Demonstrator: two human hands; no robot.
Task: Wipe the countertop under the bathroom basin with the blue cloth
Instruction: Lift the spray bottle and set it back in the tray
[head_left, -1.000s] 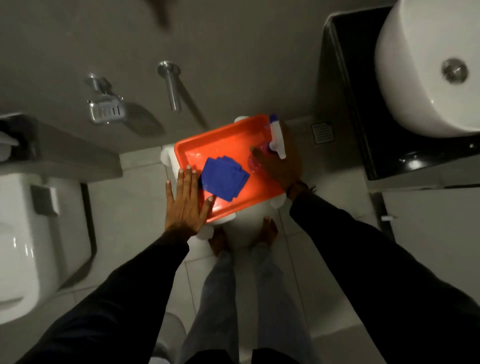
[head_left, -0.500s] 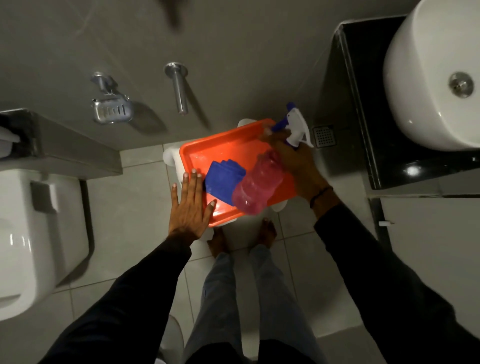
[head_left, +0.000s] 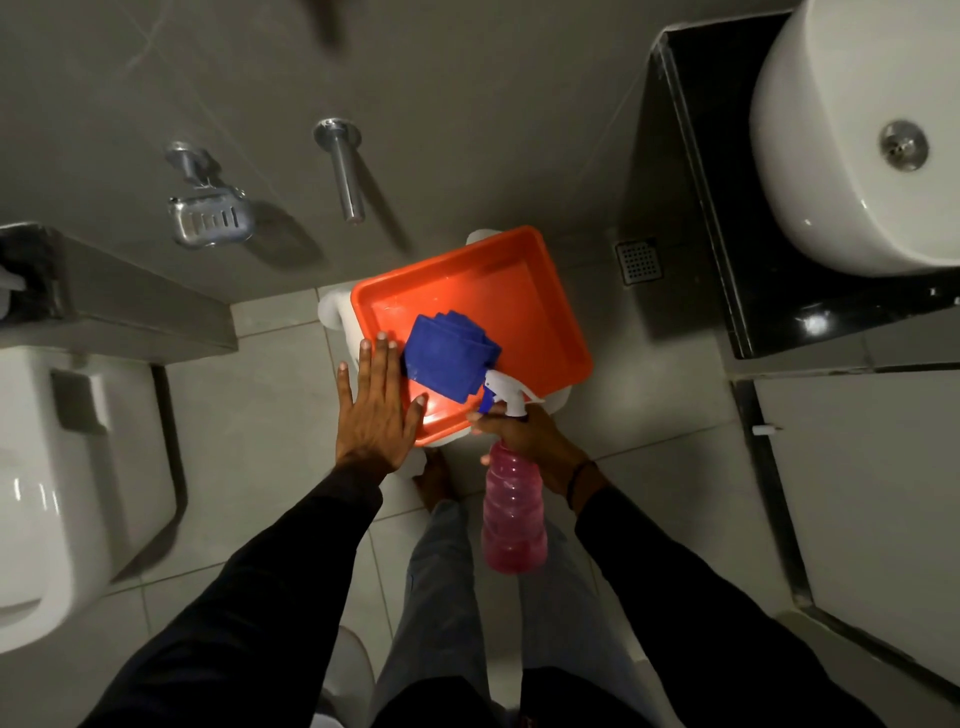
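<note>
A tiled bathroom floor (head_left: 249, 415) in pale grey fills the view from above, and everything here is placed by the orange tray (head_left: 524, 312) at its middle. Nearest the camera, below the tray's near edge, the right hand (head_left: 530, 441) is wrapped around the neck of a pink spray bottle (head_left: 511, 514), whose white and blue trigger head (head_left: 501, 397) overlaps the tray's near rim. At the tray's near left corner the left hand (head_left: 376, 410) lies flat with fingers spread and grips nothing, its thumb on the tray's rim. Inside the tray, toward that corner and just beside the fingertips, sits the folded blue cloth (head_left: 447, 356). Right of the tray, well apart, is the black countertop (head_left: 727, 234) carrying the white basin (head_left: 831, 171). Left of the tray stands a toilet (head_left: 67, 467). Beyond the tray, on the wall, are a metal soap dish (head_left: 208, 221) and a chrome peg (head_left: 345, 171).
</note>
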